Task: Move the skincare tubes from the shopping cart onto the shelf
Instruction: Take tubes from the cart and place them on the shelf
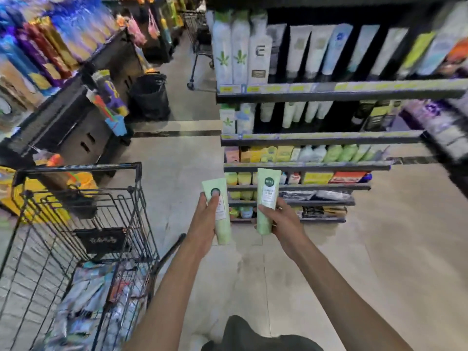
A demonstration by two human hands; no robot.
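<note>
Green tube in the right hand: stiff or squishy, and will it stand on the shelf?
The green tube looks like soft plastic, so it probably gives under the right hand. Its flat crimped end points up; likely light, held by fingertips. Similar tubes on the shelf stand upright, so it may too, though tippy.

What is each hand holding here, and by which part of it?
The left hand grips one pale green tube around its middle; the right hand grips another green tube around its lower half.

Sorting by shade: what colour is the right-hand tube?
Pale green tube, dark green round logo; head view.
</note>
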